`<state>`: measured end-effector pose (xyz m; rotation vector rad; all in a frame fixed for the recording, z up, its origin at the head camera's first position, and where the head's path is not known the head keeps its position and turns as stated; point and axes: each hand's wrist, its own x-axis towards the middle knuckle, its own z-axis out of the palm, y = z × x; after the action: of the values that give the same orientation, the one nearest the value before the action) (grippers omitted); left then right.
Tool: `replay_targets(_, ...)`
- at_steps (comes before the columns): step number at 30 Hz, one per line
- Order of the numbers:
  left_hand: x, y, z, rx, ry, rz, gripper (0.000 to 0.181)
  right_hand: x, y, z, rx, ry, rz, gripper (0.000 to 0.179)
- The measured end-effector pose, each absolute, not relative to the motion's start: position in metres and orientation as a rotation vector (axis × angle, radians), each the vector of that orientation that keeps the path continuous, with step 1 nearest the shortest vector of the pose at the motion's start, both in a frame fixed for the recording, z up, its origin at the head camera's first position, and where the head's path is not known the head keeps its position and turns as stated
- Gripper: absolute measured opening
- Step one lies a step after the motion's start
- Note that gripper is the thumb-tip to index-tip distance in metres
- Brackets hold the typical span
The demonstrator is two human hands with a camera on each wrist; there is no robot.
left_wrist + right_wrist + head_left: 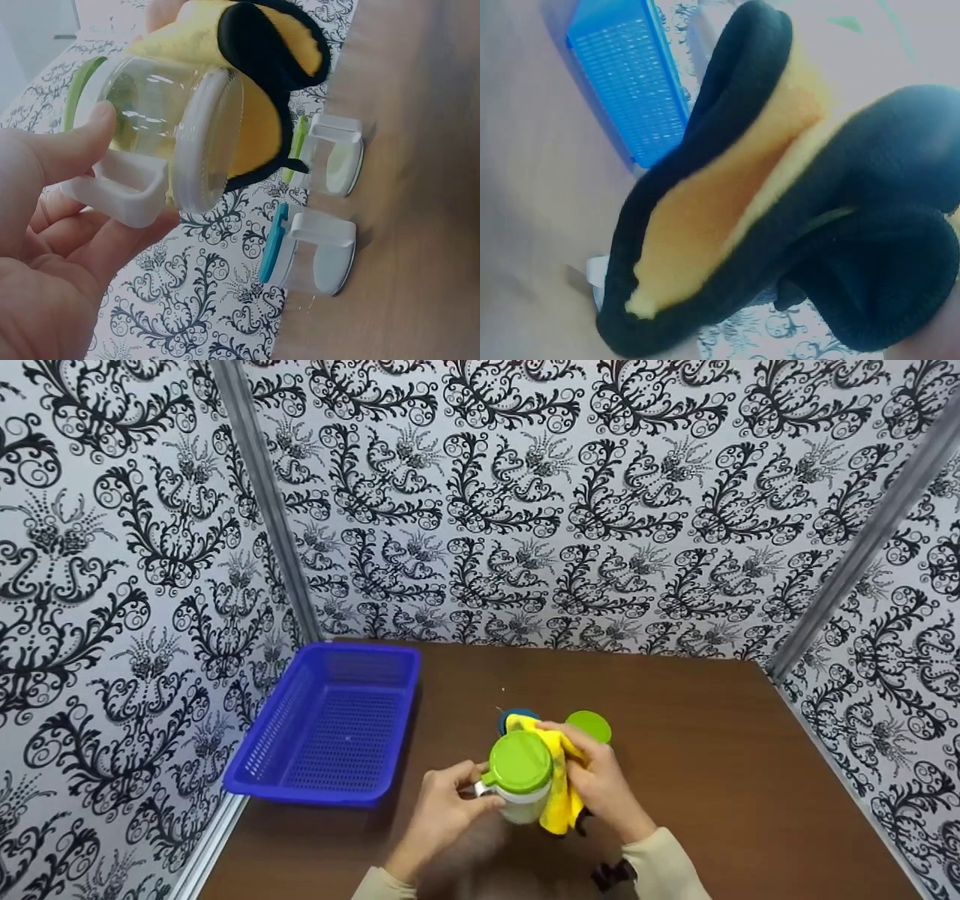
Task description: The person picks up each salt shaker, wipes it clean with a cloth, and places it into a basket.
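My left hand [450, 802] holds a clear jar [154, 105] by its white handle [127, 191], with the thumb against the jar's side. The jar has a green lid [520, 761] and is lifted above the table, tipped somewhat. In my right hand [600, 784] is a yellow cloth [556, 814] with black edging, pressed to the jar's right side. The cloth fills most of the right wrist view and hides most of that hand there. Behind the held jar stand two similar jars, one with a green lid [590, 726], one with a blue lid [274, 244].
A blue perforated plastic basket [315, 797] sits at the left of the brown table [697, 765]. Patterned black-and-white walls [517, 510] enclose the table at the back and both sides. Something small and dark [611, 875] shows beside the right sleeve.
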<state>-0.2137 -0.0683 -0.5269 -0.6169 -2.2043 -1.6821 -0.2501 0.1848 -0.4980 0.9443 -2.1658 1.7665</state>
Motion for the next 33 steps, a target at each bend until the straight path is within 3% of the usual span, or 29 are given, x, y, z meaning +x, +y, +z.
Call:
replay_targets(7, -0.209, -0.064, -0.525, -0.619, -2.226, -1.675, 0.033, -0.242, 0.187, -0.485, 0.99, -2.198, 1.803, 0.049)
replay_targets(19, -0.193, -0.062, -0.498, -0.67, -2.133, -1.758, 0.032, -0.258, 0.197, -0.512, 1.077, -2.306, 1.84, 0.036)
replay_targets(33, -0.208, -0.063, -0.53, -0.671, -2.128, -1.869, 0.033, -0.258, 0.205, -0.536, 1.089, -2.434, 1.884, 0.038)
